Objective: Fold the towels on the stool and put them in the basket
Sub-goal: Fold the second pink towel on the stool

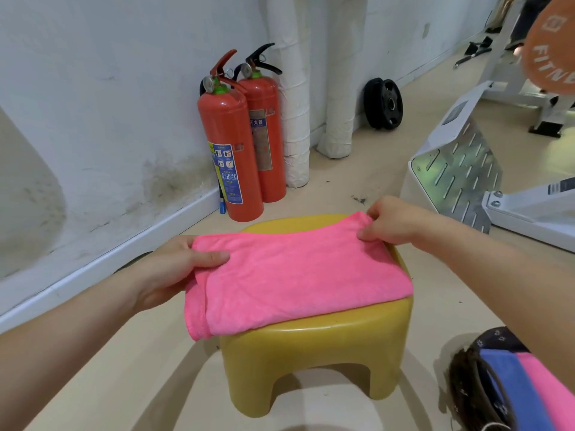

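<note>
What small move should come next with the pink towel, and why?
Probably carry the end held by the left hand across to the right hand: both pinch opposite ends of the towel, which lies flat yet overhangs the stool.

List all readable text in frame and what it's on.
"FITNE", cut off at the frame edge: orange pad.
"灭火器", first character partly hidden: rear extinguisher.
Blue label on front extinguisher: too small to read.
Sticker on white machine: too blurred to read.
</note>
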Available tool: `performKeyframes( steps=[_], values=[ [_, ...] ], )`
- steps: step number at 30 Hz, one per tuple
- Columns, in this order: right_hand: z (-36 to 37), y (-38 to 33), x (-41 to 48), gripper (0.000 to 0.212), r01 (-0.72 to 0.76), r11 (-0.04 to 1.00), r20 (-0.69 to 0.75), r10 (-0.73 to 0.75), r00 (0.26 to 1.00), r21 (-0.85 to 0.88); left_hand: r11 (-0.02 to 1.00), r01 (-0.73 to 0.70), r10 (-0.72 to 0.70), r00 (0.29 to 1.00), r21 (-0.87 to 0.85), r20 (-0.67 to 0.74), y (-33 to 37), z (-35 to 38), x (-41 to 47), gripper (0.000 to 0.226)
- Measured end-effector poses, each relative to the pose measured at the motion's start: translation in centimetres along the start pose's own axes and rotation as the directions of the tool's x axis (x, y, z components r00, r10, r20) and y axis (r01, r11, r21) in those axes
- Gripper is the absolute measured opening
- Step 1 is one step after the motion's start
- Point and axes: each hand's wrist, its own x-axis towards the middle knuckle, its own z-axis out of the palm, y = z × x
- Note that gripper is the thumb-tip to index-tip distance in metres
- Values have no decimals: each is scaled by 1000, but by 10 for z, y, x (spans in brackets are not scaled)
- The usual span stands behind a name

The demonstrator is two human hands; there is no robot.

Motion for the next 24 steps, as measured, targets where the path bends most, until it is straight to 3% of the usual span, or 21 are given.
performKeyframes(
  steps=[2, 3, 5, 7, 8, 11, 14, 19, 21, 24],
  values=[
    [-10, 5, -1, 5, -57, 971, 56, 45, 997, 231, 997, -59, 58, 998, -48, -27, 5, 4, -2, 46],
    [-15, 8, 0, 8, -53, 963, 20, 49, 999, 265, 994, -94, 90, 993, -56, -79, 8, 8, -2, 37],
    [-22, 18, 6, 12, -21, 999, -155, 28, 988, 48, 985, -170, 171, 950, 27, -262, 13, 18, 2, 26],
    [-16, 26, 7, 45, -54, 966, -288, -22, 957, -252, 933, -225, 329, 848, 280, -416, 15, 24, 5, 26],
    [-8, 24, 3, 56, -35, 949, -322, -71, 944, -313, 884, -238, 412, 804, 402, -429, 16, 27, 2, 23],
    [23, -3, -17, 51, 303, 899, -323, -402, 857, -316, 734, -252, 522, 804, 631, -285, 9, 32, -20, 16],
    [55, -34, -39, 45, 594, 768, -152, -634, 758, -240, 596, -246, 536, 830, 764, -151, -4, 48, -40, 22],
    [85, -37, -49, 58, 661, 736, 13, -667, 745, -144, 410, -243, 641, 762, 879, -88, -8, 69, -48, 41],
    [89, -33, -49, 57, 637, 757, 21, -641, 767, -143, 298, -161, 624, 779, 941, -64, -9, 74, -48, 38],
    [97, -33, -49, 50, 611, 768, 7, -621, 784, -193, 262, -59, 584, 804, 963, -109, -10, 78, -41, 33]
  ],
)
